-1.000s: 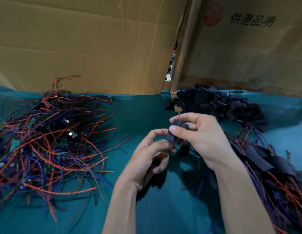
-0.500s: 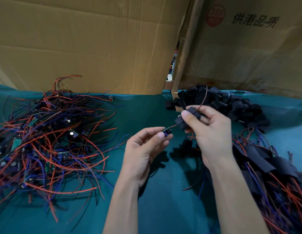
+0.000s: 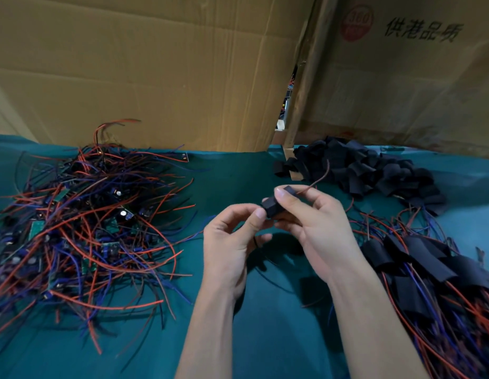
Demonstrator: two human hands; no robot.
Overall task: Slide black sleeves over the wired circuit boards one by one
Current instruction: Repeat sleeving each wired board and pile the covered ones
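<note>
My right hand (image 3: 317, 225) pinches a black sleeve (image 3: 273, 205) between thumb and fingers above the middle of the table. A thin red wire (image 3: 320, 176) curves up out of that hand. My left hand (image 3: 232, 236) meets the sleeve's left end with its thumb and fingertips; the board inside is hidden. A tangled heap of bare wired circuit boards (image 3: 81, 222) lies on the left. Empty black sleeves (image 3: 361, 165) are piled at the back right. Sleeved boards (image 3: 418, 263) with their wires lie at the right.
The table is covered by a teal cloth (image 3: 237, 337). Large cardboard boxes (image 3: 155, 69) stand along the back edge, with a narrow gap between them. A loose dark wire lies on the cloth under my hands.
My left hand has closed the gap to the right hand and now touches the sleeve's end. The small blue piece seen between its fingertips is no longer visible.
</note>
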